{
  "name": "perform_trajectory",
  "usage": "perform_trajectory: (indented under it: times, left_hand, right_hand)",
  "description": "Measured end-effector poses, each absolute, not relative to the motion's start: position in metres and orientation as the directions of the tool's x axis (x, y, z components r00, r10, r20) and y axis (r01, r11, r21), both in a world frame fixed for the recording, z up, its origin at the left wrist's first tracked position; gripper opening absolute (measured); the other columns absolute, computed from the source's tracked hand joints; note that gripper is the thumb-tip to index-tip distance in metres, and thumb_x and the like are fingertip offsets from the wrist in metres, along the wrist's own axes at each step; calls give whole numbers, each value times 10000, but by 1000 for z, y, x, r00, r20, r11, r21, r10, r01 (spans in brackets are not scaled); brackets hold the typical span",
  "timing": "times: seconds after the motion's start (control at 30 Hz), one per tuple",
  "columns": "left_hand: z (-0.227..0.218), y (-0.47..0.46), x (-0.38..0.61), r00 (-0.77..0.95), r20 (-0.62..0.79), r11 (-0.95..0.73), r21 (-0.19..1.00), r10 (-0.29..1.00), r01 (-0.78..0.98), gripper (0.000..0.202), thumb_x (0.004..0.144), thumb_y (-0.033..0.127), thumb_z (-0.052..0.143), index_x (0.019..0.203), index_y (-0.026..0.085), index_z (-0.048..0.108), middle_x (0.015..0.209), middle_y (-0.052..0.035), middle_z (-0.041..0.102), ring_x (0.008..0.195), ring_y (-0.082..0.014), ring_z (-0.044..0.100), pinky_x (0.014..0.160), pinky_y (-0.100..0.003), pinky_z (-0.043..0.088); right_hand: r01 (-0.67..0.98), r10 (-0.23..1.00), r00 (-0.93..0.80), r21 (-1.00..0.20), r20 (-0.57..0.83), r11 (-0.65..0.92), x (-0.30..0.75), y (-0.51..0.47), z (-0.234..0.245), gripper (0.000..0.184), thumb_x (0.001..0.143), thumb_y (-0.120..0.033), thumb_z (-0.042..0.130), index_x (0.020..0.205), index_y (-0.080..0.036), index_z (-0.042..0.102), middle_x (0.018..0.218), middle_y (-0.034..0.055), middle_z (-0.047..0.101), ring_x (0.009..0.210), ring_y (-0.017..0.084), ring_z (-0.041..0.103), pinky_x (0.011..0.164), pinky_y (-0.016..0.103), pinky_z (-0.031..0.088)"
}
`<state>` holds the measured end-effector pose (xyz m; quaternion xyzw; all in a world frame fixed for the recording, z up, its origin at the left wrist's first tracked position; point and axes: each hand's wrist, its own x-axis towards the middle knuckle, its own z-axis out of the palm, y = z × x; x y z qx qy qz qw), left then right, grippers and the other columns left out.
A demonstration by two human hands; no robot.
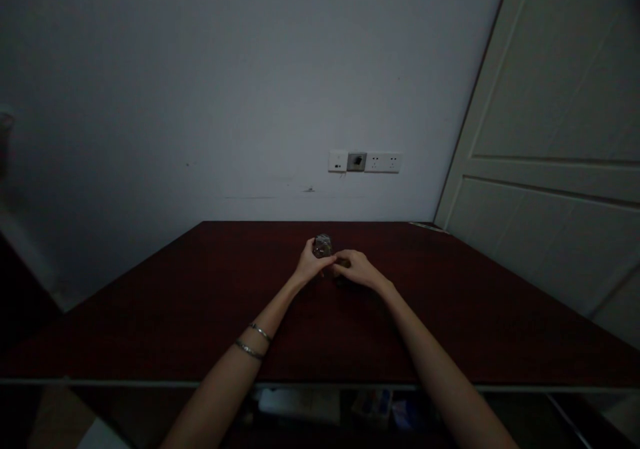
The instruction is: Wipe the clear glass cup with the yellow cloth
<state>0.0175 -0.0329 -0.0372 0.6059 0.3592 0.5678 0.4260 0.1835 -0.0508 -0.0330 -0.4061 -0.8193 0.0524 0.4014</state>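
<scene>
My left hand [313, 262] is closed around a small, dark, shiny object [323, 245] that looks like clear glass or plastic. Its upper part shows above my thumb, while the hand hides much of the rest. Close beside it on the right, my right hand [356, 266] has its fingers curled in and pinched, with the fingertips almost touching my left thumb. Something brownish shows between those fingers, too dim and small to name. Both hands are over the middle of the dark red tabletop [200, 315].
Behind the table is a pale wall with white sockets [383, 163] and a grey outlet [357, 161]. A panelled white door [560, 135] stands along the right side. Under the front edge, a shelf holds a pale flat thing [300, 403] and some blue packets [375, 405].
</scene>
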Motion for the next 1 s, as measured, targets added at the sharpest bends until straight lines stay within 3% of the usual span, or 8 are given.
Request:
perform_trajectory:
  times: [0.1,0.2,0.37,0.43,0.57,0.73,0.9,1.0]
  left_hand:
    - [-34,-36,18,132,342,-336,940,931,-61,678,528,303,764,1099,167,426,847,-32,578,521,-77,536,394,-172,434]
    - [-30,-39,18,176,297,-293,955,938,-49,666,546,313,753,1107,156,429,820,-34,587,488,-78,533,399,-199,445]
    - [-32,-35,18,205,311,-310,950,928,-37,531,536,272,764,983,107,530,833,-57,619,643,-115,588,606,-247,506]
    - [-34,-34,18,221,315,-316,948,923,-30,515,546,275,761,977,106,535,846,-60,621,638,-110,589,591,-230,504]
    - [-33,-39,19,306,246,-258,966,920,-3,582,592,356,725,1064,130,470,801,-40,610,453,-87,545,381,-205,455]
    - [-28,-46,21,343,227,-247,969,912,16,542,610,378,707,1020,110,476,670,-5,584,392,-74,510,353,-201,445]
    - [-26,-44,13,477,182,-243,968,860,68,591,658,427,651,1104,102,439,638,-9,578,451,-109,546,387,-221,459]
    - [-26,-40,8,583,217,-301,952,783,51,684,629,391,684,1198,141,399,866,-75,616,607,-135,596,462,-222,481]
  right_hand:
    - [564,727,-376,-480,575,672,188,-55,-20,347,696,-256,599,1041,-214,607,1034,68,637,946,206,584,857,398,431]
    - [463,715,-390,-548,580,697,188,-59,-13,634,652,-243,644,1249,-218,434,1236,95,514,1086,218,513,926,394,394]
    - [401,707,-403,-582,581,707,178,-58,-23,937,542,-324,739,1336,-216,254,1344,114,375,1193,238,414,994,392,337]
    - [447,700,-381,-542,604,711,176,-56,-27,934,521,-347,750,1317,-204,283,1329,118,386,1210,248,388,1015,396,309]
    - [506,672,-354,-471,651,723,175,-57,-28,819,577,-324,711,1285,-204,317,1282,113,424,1180,242,413,998,391,328]
    - [552,661,-342,-426,668,717,176,-57,-27,768,584,-286,693,1261,-201,341,1241,109,460,1140,241,443,965,388,357]
    - [525,696,-304,-495,651,692,183,-56,-23,721,565,-312,712,1207,-199,405,1190,102,512,1090,234,487,928,382,385]
    - [476,746,-244,-593,620,649,186,-55,-21,672,566,-357,718,1160,-202,447,1116,89,567,1023,220,537,890,372,413]
